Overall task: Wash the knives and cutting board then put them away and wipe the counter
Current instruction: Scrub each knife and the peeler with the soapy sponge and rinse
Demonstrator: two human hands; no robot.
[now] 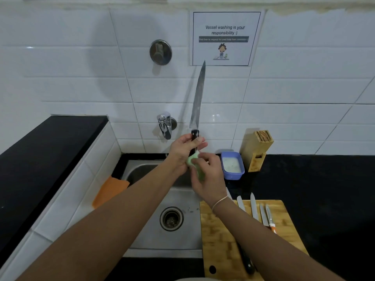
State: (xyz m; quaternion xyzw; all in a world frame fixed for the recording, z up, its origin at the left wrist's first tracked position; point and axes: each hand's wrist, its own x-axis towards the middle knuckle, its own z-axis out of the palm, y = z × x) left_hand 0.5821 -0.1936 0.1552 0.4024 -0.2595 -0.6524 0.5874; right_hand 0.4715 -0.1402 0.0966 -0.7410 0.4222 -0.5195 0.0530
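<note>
Right, left hand [183, 148] has its grip curled round the black handle of a long knife [197, 102], blade pointing straight up over the sink [150, 234], tip just under the paper notice [225, 38] on the white tiled wall. Right hand [209, 175] pinches a green sponge [194, 163], fingers bent round it, sponge pressed against the lower end of the knife handle, touching the left hand. Thin bracelet on the right wrist. Both hands are above the back half of the steel sink, in front of the wall tap [165, 125]. Drain strainer sits in the sink floor near the front. Wooden cutting board [223, 236] lies on the black surface [324, 189] just right of the sink, its left edge overlapping the sink rim. Several smaller knives [254, 207] lie side by side on the board's far right part, blades pointing away, one with an orange handle; a black-handled one lies nearer, partly hidden under the right forearm. Blue tub [233, 166] with whitish soapy liquid stands at the sink's back right corner, just beside the wooden knife block [256, 151], which leans against the wall. Orange cloth [110, 190] is draped over the sink's left edge against the tiled step. Round metal fitting on the wall above the tap.
</note>
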